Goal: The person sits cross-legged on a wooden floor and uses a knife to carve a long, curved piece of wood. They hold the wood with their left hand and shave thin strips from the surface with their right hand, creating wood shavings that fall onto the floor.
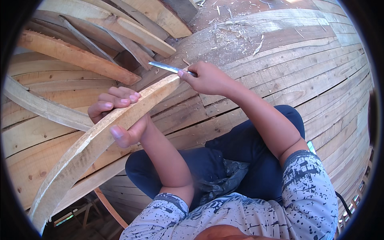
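Observation:
A long, curved, pale wooden strip (96, 142) runs from the lower left up toward the middle. My left hand (115, 99) is closed around it partway along, fingers over the far side and thumb on the near side. In my right hand (204, 78) is a knife (166, 67) with a narrow metal blade and a dark handle. Its blade points left and lies just beyond the strip's upper end. My right thumb presses near the base of the blade, close to the wood; whether the cutting edge touches the strip I cannot tell.
Several loose boards (80, 54) are piled at the upper left, with another curved timber (44, 106) below them. Wood shavings (236, 36) litter the plank floor (272, 76) at the top. Beneath the strip at the lower left is a gap (86, 212) beside the planks.

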Action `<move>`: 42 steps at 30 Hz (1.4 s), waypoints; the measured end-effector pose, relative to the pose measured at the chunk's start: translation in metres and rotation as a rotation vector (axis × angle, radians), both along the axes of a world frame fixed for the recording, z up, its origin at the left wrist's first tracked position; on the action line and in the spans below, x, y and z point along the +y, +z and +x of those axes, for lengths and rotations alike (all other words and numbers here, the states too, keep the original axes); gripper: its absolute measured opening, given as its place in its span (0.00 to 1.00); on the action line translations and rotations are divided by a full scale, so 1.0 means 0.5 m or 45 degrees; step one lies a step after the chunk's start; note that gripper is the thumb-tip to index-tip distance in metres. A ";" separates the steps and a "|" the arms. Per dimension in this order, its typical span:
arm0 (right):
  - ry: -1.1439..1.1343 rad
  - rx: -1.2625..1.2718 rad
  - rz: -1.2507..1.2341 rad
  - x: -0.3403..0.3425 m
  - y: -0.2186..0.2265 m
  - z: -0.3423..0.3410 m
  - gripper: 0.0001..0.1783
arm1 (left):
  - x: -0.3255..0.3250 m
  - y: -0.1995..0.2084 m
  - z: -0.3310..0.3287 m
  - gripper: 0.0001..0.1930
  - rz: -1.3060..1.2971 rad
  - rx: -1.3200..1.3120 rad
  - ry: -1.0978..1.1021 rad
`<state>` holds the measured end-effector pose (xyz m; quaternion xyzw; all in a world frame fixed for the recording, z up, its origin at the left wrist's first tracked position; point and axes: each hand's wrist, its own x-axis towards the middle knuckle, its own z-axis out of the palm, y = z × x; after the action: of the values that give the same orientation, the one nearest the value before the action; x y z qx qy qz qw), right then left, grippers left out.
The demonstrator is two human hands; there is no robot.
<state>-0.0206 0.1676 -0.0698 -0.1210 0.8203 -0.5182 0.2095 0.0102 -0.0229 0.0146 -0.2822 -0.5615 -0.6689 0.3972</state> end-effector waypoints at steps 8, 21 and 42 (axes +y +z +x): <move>-0.126 -0.412 -0.224 -0.004 0.000 0.011 0.29 | -0.005 -0.002 -0.003 0.26 -0.072 0.047 -0.167; -0.152 -0.632 -0.283 0.020 0.003 -0.010 0.23 | -0.003 -0.003 -0.003 0.26 -0.040 0.018 -0.094; -0.063 -0.884 -0.355 0.007 -0.008 0.003 0.27 | -0.013 -0.008 -0.005 0.26 -0.039 0.031 -0.134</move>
<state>-0.0189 0.1709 -0.0738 0.0545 0.6246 -0.6400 0.4442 0.0078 -0.0293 0.0107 -0.3255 -0.5511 -0.6766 0.3640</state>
